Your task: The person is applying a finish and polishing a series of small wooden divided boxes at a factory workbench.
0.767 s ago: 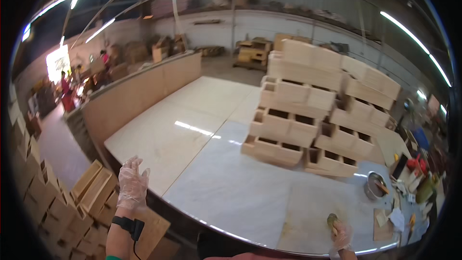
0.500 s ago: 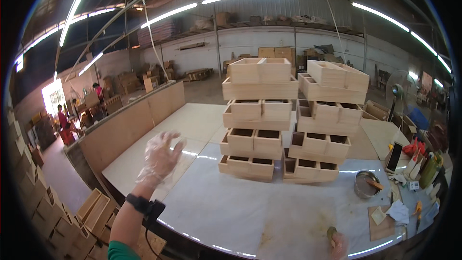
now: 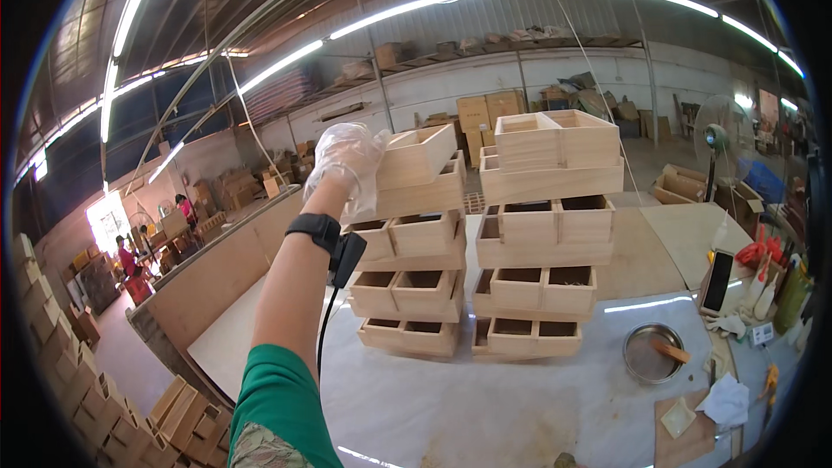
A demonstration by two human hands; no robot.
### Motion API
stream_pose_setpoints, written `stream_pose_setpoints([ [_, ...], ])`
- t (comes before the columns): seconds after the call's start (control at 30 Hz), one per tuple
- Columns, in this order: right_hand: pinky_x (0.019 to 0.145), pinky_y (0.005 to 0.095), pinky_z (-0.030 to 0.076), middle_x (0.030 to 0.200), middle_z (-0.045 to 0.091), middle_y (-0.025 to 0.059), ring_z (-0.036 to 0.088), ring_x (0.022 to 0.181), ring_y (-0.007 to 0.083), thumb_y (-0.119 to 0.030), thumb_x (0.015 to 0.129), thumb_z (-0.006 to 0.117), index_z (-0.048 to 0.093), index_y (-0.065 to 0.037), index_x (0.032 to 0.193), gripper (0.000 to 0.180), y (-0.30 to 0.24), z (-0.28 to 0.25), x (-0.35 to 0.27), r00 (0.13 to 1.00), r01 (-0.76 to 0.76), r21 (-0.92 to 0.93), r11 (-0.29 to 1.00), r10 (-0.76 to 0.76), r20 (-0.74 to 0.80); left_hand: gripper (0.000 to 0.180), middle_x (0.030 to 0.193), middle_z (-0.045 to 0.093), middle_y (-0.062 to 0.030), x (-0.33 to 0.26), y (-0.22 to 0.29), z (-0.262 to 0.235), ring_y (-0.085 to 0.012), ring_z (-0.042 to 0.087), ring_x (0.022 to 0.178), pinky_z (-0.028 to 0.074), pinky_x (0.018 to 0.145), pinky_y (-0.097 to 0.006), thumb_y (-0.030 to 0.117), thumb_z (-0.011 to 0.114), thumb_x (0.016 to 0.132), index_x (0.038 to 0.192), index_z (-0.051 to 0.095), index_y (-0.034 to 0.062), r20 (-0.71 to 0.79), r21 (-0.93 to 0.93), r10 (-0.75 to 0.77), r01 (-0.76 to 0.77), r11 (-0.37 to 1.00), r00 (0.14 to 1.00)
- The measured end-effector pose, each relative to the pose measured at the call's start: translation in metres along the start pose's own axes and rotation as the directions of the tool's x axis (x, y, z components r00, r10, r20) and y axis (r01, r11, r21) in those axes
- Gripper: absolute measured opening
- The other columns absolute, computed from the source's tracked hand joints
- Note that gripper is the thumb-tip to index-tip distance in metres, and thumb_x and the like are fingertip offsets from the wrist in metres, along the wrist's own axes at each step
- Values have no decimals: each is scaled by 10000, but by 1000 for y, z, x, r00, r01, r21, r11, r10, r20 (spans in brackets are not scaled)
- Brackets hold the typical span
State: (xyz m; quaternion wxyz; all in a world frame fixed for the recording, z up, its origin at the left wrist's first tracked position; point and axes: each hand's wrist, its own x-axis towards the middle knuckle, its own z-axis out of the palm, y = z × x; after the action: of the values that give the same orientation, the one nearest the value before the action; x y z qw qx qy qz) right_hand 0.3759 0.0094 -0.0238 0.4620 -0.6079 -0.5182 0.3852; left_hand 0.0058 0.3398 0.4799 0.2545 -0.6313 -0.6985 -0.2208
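My left hand (image 3: 347, 156), in a clear plastic glove, is at the top of the left stack of wooden boxes, its fingers closed on the left end of the uppermost box (image 3: 414, 161). That pale two-compartment box sits slightly tilted over the box below. Beside it stands the right stack, topped by a similar divided box (image 3: 559, 140). My right hand is out of view. Only the tip of a small dark greenish object (image 3: 565, 461) shows at the bottom edge.
A metal bowl (image 3: 654, 354) with a wooden-handled tool stands on the right of the pale-covered table. Near it lie a white cloth (image 3: 726, 401), a phone (image 3: 717, 281) and bottles. A low wooden partition (image 3: 217, 256) borders the left; a fan (image 3: 716, 139) stands behind.
My left hand has gone from above the table's left side up to the top left box. My right hand has left the view at the bottom. The view has shifted, bringing the stacks nearer.
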Motion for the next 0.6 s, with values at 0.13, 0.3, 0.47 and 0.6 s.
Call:
stream_pose_setpoints([
  [0.13, 816, 402, 539, 1213, 665, 158, 633, 1055, 275, -341, 1017, 589, 662, -27, 1306, 433, -11, -7, 13, 999, -13, -41, 999, 15, 45, 394, 1190, 750, -176, 62, -16, 33, -342, 711, 1124, 552, 952, -419, 375, 571, 994, 1186, 771, 95, 213, 251, 127, -180, 951, 969],
  [0.3, 782, 405, 534, 1141, 658, 166, 623, 979, 294, -291, 995, 599, 665, -33, 1275, 387, -15, -11, 21, 997, -15, -76, 997, 21, 78, 374, 1322, 708, -113, 108, -53, 77, -340, 677, 1199, 541, 1002, -427, 287, 545, 1009, 1308, 715, 141, 282, 263, 151, -228, 938, 948],
  [0.47, 748, 407, 529, 1068, 651, 174, 614, 904, 313, -242, 972, 608, 669, -40, 1244, 345, -20, -10, 21, 996, -9, -104, 995, 18, 87, 307, 1274, 722, -121, 107, -36, 73, -310, 697, 1177, 571, 956, -412, 168, 561, 989, 1226, 737, 84, 289, 401, 64, -182, 898, 955],
  [0.6, 721, 409, 525, 1011, 646, 180, 606, 844, 328, -203, 954, 616, 671, -45, 1219, 314, -16, -12, 12, 996, 14, -130, 991, -3, 86, 403, 1355, 677, -171, 79, -41, 47, -313, 657, 1244, 527, 1026, -415, 238, 562, 992, 1323, 687, 45, 409, 752, 182, -443, 487, 894],
])
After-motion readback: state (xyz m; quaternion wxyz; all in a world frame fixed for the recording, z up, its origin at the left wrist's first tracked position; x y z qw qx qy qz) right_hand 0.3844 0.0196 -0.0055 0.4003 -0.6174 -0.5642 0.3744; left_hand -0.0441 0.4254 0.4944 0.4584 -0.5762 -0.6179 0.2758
